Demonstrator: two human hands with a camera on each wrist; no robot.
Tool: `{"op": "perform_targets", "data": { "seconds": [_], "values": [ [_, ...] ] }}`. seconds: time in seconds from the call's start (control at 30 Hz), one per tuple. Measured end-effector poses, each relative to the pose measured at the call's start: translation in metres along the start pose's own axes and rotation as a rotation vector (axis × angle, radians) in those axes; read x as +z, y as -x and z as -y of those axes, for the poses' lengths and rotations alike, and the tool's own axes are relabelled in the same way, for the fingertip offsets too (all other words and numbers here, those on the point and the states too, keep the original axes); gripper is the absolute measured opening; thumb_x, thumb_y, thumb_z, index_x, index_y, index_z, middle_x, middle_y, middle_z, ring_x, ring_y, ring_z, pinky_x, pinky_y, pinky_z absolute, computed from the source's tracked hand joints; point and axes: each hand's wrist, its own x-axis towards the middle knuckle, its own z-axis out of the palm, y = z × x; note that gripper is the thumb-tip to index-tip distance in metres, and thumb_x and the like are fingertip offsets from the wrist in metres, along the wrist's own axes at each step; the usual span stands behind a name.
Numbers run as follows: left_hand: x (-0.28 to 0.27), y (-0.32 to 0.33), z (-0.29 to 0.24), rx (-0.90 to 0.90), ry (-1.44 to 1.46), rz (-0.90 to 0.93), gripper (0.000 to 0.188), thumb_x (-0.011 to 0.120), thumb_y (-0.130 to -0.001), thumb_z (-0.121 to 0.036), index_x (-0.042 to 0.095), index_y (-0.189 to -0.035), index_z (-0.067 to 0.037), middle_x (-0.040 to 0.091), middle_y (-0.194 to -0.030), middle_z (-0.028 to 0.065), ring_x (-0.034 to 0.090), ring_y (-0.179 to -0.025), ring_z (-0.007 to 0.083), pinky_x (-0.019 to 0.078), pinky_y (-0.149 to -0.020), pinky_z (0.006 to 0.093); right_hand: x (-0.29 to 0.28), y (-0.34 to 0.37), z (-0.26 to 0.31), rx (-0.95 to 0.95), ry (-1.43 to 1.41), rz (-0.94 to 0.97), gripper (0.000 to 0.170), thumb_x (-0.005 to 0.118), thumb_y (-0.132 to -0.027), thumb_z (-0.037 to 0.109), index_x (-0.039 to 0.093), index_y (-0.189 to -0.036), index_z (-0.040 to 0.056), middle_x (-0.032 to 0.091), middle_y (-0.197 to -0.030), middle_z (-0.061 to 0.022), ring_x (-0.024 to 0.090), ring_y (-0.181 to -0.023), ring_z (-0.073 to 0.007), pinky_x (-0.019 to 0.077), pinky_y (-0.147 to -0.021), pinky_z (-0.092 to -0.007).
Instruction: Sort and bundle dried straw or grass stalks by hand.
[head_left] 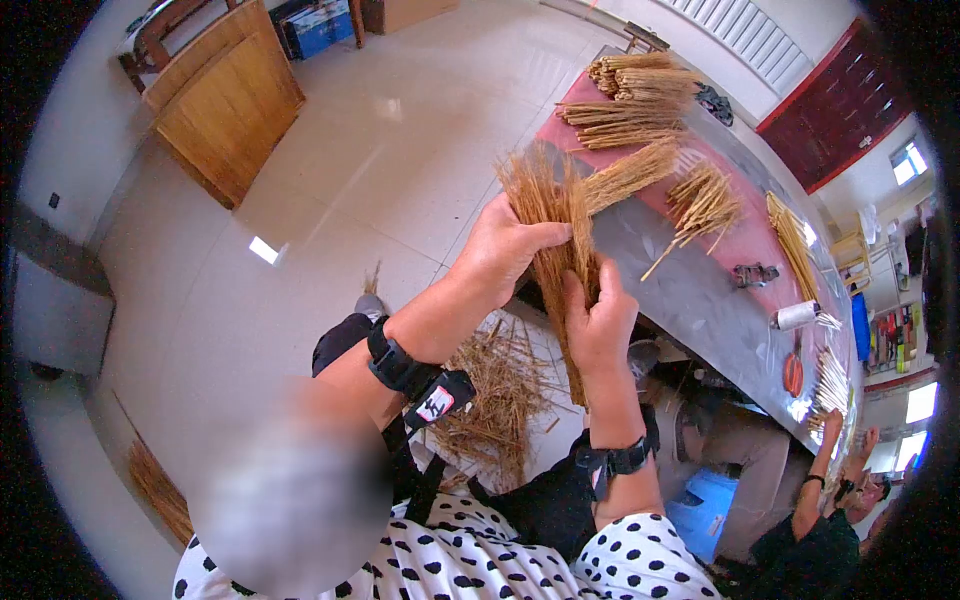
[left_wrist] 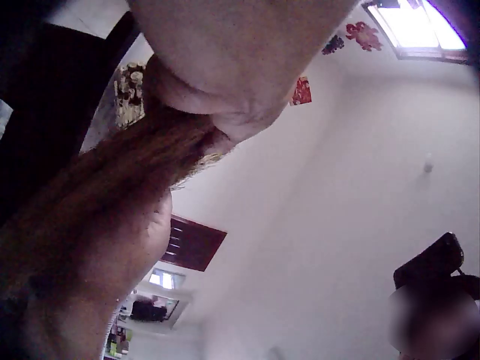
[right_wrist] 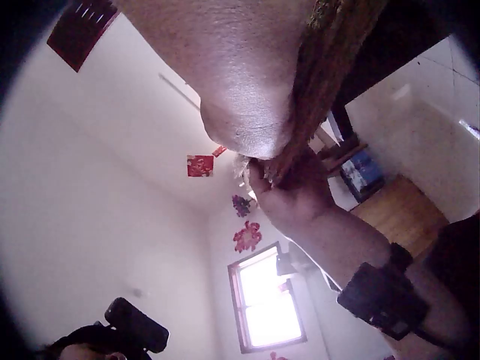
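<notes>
Both hands grip a bundle of brown broom straw (head_left: 543, 195), its bushy ends fanned at the top and its narrow end hanging down over the lap. My left hand (head_left: 505, 250) wraps the upper part from the left, thumb laid across the straw. Lower down on the other side, my right hand (head_left: 603, 320) holds the same bundle with its thumb raised along it. In the left wrist view the straw (left_wrist: 112, 161) passes between the two hands. The right wrist view shows the straw (right_wrist: 322, 90) beside the right hand, with the left hand (right_wrist: 300, 199) beyond it.
Several straw bundles (head_left: 630, 125) lie on the table (head_left: 690, 300) at the right, near a string spool (head_left: 797, 315) and red-handled scissors (head_left: 793, 375). Stalk scraps (head_left: 495, 400) heap on the floor below. Another person (head_left: 815, 520) works at the table's near end. A wooden board (head_left: 230, 100) stands at the left.
</notes>
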Motion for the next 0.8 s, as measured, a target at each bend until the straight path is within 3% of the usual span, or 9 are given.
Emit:
{"op": "perform_targets", "data": {
  "seconds": [0.17,0.23,0.33,0.4,0.5,0.6,0.67,0.73,0.8],
  "values": [
    [-0.006,-0.005,0.002,0.050,-0.005,-0.083,0.028,0.059,-0.077,0.003,0.057,-0.105,-0.001,0.063,-0.094,0.0064,0.061,-0.086,0.0171,0.0487,-0.081,0.0310,0.000,0.000,-0.002,-0.039,-0.029,-0.003,0.030,0.059,-0.088,0.022,0.055,-0.107,-0.0006,0.063,-0.083,-0.0223,0.063,-0.080,-0.0392,0.0480,-0.065,-0.0374],
    [-0.011,-0.011,-0.001,0.078,-0.035,-0.167,0.026,0.057,-0.078,0.004,0.056,-0.104,-0.001,0.064,-0.093,0.0075,0.062,-0.083,0.0178,0.0497,-0.079,0.0312,-0.002,0.000,0.002,-0.010,-0.005,0.122,0.027,0.059,-0.087,0.020,0.053,-0.103,-0.0001,0.062,-0.079,-0.0237,0.061,-0.075,-0.0426,0.0477,-0.062,-0.0450],
    [-0.030,-0.020,-0.020,0.147,0.104,-0.215,0.019,0.054,-0.081,0.004,0.055,-0.099,0.000,0.063,-0.088,0.0108,0.063,-0.080,0.0191,0.0521,-0.074,0.0321,-0.003,0.000,0.006,-0.057,-0.016,0.098,0.027,0.059,-0.088,0.023,0.054,-0.101,-0.0004,0.062,-0.076,-0.0231,0.061,-0.073,-0.0422,0.0478,-0.061,-0.0442],
    [-0.044,-0.025,-0.030,0.332,0.175,-0.299,0.018,0.053,-0.086,-0.002,0.052,-0.104,-0.002,0.063,-0.092,0.0097,0.063,-0.083,0.0190,0.0519,-0.073,0.0317,-0.007,-0.001,0.007,0.007,-0.023,0.099,0.028,0.058,-0.089,0.024,0.054,-0.100,-0.0007,0.062,-0.077,-0.0231,0.061,-0.072,-0.0417,0.0479,-0.061,-0.0437],
    [-0.046,-0.021,-0.038,0.280,0.168,-0.419,0.023,0.053,-0.090,-0.015,0.050,-0.111,-0.005,0.061,-0.098,0.0071,0.062,-0.087,0.0178,0.0505,-0.072,0.0294,-0.011,-0.003,0.005,0.088,-0.097,0.053,0.029,0.058,-0.089,0.025,0.055,-0.100,-0.0011,0.063,-0.078,-0.0232,0.062,-0.072,-0.0412,0.0479,-0.061,-0.0432],
    [-0.027,-0.014,-0.025,-0.005,0.049,-0.348,0.027,0.053,-0.092,-0.030,0.054,-0.111,-0.010,0.062,-0.106,0.0043,0.060,-0.095,0.0193,0.0475,-0.077,0.0301,-0.010,-0.006,-0.001,0.067,-0.136,-0.043,0.030,0.057,-0.090,0.027,0.055,-0.102,-0.0011,0.063,-0.079,-0.0231,0.062,-0.074,-0.0411,0.0480,-0.062,-0.0433],
    [-0.016,-0.009,-0.004,-0.042,0.014,-0.201,0.032,0.060,-0.088,-0.025,0.053,-0.114,-0.008,0.061,-0.107,0.0047,0.060,-0.094,0.0175,0.0478,-0.080,0.0307,-0.008,-0.006,-0.005,0.026,-0.109,-0.086,0.031,0.057,-0.090,0.027,0.055,-0.103,-0.0010,0.063,-0.080,-0.0229,0.062,-0.075,-0.0412,0.0480,-0.062,-0.0434],
    [0.002,0.001,0.008,-0.069,-0.158,0.109,0.037,0.065,-0.084,-0.014,0.051,-0.116,-0.004,0.061,-0.105,0.0049,0.059,-0.095,0.0159,0.0479,-0.083,0.0311,-0.007,-0.005,-0.007,0.058,-0.073,-0.033,0.034,0.057,-0.091,0.027,0.055,-0.107,-0.0029,0.065,-0.081,-0.0163,0.063,-0.074,-0.0192,0.0482,-0.069,-0.0317],
    [0.007,0.002,0.018,-0.038,-0.241,0.099,0.039,0.066,-0.081,-0.009,0.051,-0.117,-0.002,0.061,-0.105,0.0053,0.058,-0.095,0.0155,0.0477,-0.084,0.0309,-0.005,-0.003,-0.005,0.069,-0.029,-0.017,0.034,0.057,-0.091,0.026,0.055,-0.107,-0.0029,0.064,-0.081,-0.0158,0.063,-0.075,-0.0183,0.0482,-0.069,-0.0313]
  ]
}}
